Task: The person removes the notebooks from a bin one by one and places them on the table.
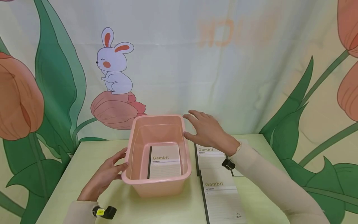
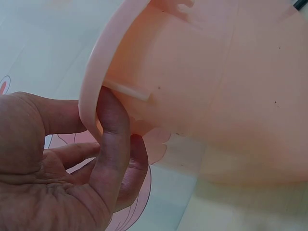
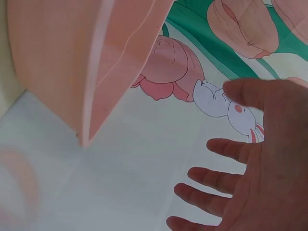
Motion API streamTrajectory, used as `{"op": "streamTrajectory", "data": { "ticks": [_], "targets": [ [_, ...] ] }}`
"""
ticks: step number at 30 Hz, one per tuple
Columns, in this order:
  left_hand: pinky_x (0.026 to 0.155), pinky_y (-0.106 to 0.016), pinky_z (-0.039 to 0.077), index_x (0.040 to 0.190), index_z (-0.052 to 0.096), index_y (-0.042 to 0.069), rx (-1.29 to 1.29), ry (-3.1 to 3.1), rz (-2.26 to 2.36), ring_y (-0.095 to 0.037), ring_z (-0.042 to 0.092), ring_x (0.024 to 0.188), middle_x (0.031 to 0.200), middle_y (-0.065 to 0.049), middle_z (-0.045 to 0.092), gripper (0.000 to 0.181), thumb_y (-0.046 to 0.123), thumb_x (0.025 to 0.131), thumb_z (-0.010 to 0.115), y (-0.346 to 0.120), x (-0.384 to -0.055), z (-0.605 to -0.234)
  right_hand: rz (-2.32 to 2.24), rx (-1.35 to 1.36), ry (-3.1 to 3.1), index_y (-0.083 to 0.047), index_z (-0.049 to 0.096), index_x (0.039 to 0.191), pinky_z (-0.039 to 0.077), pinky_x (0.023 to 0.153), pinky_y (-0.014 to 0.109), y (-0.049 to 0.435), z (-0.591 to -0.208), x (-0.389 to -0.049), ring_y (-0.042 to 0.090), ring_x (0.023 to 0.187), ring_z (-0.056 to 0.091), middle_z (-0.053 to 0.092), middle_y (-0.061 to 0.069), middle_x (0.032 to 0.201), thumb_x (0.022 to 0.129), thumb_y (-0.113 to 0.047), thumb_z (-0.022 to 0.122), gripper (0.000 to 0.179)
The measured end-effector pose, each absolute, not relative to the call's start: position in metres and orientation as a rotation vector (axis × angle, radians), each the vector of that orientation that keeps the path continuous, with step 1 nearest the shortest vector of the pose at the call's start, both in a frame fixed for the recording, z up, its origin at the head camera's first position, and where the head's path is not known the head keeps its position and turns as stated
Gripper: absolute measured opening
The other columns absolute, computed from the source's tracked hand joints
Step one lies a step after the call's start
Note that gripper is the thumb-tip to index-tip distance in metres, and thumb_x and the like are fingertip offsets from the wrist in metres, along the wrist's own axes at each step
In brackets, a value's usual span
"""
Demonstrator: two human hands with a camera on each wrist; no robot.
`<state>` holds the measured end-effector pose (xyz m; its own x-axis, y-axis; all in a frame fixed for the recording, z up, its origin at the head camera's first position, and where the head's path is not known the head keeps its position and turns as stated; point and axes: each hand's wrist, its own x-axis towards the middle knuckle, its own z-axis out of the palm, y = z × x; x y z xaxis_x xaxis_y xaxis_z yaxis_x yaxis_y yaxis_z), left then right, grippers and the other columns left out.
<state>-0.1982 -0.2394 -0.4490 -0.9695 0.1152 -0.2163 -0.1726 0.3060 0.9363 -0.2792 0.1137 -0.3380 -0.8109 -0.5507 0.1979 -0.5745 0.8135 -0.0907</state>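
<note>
A pink plastic bin (image 1: 156,189) stands upright on the table, and a Gambit notebook (image 1: 165,166) with a dark spine lies inside it. My left hand (image 1: 107,171) pinches the bin's left rim; the left wrist view shows the rim (image 2: 91,82) between thumb and fingers. Just off the far right corner of the bin, my right hand (image 1: 205,129) is raised with its fingers spread. In the right wrist view those fingers (image 3: 204,197) hold nothing and are apart from the bin.
To the right of the bin, another Gambit notebook (image 1: 221,199) lies near the front, overlapping a similar notebook (image 1: 209,160) behind it. The right forearm partly covers the rear one. A curtain (image 1: 173,62) printed with tulips and a rabbit hangs behind the pale green table (image 1: 92,152).
</note>
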Motion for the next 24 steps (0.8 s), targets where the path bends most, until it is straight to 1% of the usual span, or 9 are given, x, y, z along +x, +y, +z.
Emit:
{"op": "streamTrajectory", "data": {
  "ticks": [3, 7, 12, 19, 24],
  "targets": [
    [0.087, -0.044, 0.058, 0.159, 0.015, 0.022, -0.047, 2.329, 1.721, -0.041, 0.049, 0.129, 0.157, -0.019, 0.024, 0.069, 0.019, 0.101, 0.053, -0.240, -0.198, -0.449, 0.257, 0.951, -2.873, -0.023, 0.039, 0.150, 0.037, 0.113, 0.053, 0.097, -0.335, -0.287, 0.032, 0.143, 0.038, 0.033, 0.007, 0.159, 0.095, -0.059, 0.048, 0.066],
    [0.086, -0.043, 0.059, 0.159, 0.015, 0.022, -0.045, 2.324, 1.726, -0.040, 0.050, 0.128, 0.157, -0.019, 0.025, 0.069, 0.018, 0.101, 0.053, -0.240, -0.199, -0.449, 0.312, 1.000, -2.913, -0.024, 0.038, 0.151, 0.037, 0.113, 0.051, 0.075, -0.335, -0.299, 0.029, 0.145, 0.035, 0.032, 0.006, 0.160, 0.097, -0.059, 0.042, 0.065],
    [0.085, -0.042, 0.059, 0.159, 0.015, 0.023, -0.050, 2.333, 1.724, -0.041, 0.050, 0.128, 0.157, -0.019, 0.026, 0.069, 0.017, 0.101, 0.053, -0.240, -0.200, -0.448, 0.343, 1.013, -2.957, -0.025, 0.037, 0.151, 0.037, 0.113, 0.051, 0.049, -0.340, -0.313, 0.028, 0.146, 0.033, 0.032, 0.004, 0.159, 0.098, -0.057, 0.042, 0.063],
    [0.086, -0.043, 0.059, 0.159, 0.015, 0.024, -0.057, 2.355, 1.706, -0.042, 0.049, 0.130, 0.157, -0.018, 0.026, 0.070, 0.017, 0.101, 0.054, -0.241, -0.200, -0.448, 0.329, 1.002, -3.039, -0.025, 0.035, 0.152, 0.039, 0.113, 0.047, 0.011, -0.354, -0.332, 0.027, 0.143, 0.039, 0.037, 0.004, 0.157, 0.101, -0.055, 0.036, 0.060],
    [0.087, -0.043, 0.058, 0.159, 0.014, 0.024, -0.072, 2.345, 1.706, -0.042, 0.047, 0.131, 0.158, -0.018, 0.024, 0.070, 0.018, 0.101, 0.054, -0.242, -0.200, -0.447, 0.225, 0.961, -3.173, -0.027, 0.034, 0.153, 0.033, 0.117, 0.044, -0.015, -0.371, -0.346, 0.021, 0.146, 0.035, 0.036, -0.001, 0.159, 0.101, -0.056, 0.034, 0.060]
  ]
}}
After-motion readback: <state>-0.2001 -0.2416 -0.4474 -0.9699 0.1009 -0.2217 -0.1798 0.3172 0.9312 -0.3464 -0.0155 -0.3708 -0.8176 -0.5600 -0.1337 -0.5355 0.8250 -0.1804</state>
